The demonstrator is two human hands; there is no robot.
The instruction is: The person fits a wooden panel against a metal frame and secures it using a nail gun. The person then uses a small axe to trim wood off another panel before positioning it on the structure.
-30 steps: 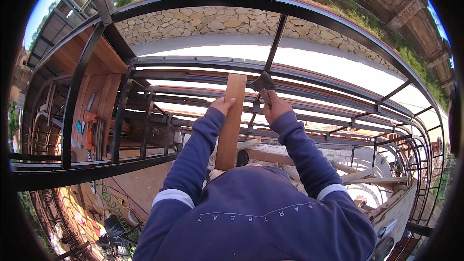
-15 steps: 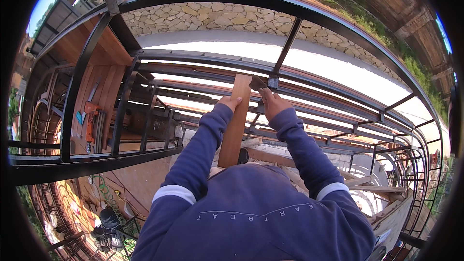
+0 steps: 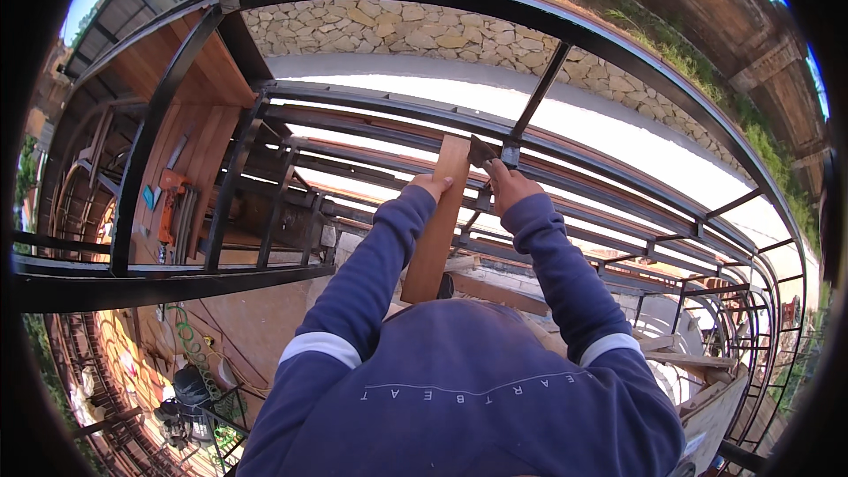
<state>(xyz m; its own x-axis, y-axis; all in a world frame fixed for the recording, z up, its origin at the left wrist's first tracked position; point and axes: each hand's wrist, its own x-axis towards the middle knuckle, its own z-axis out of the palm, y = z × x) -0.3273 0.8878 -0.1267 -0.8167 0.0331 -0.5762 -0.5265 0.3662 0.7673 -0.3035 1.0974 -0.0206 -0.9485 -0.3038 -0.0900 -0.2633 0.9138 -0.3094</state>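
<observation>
A long reddish-brown wooden plank (image 3: 435,243) stands between my arms, its top near the black rails. My left hand (image 3: 431,187) grips it by the left edge, thumb over the face. In my right hand (image 3: 517,189) is a dark flat-bladed tool (image 3: 481,152), its blade at the plank's upper right edge; how much of the blade touches the wood is hard to tell.
Black metal framing (image 3: 618,172) surrounds me. At left, wooden boards (image 3: 212,150) bear an orange power tool (image 3: 172,199). Below lie loose timber (image 3: 671,358), a green coiled hose (image 3: 185,336) and dark gear (image 3: 190,389). A stone wall (image 3: 389,26) runs behind the frame.
Both hands, the plank and the tool have shifted rightward in view, as the surroundings also shifted. The blade has come from slightly apart to the plank's upper edge.
</observation>
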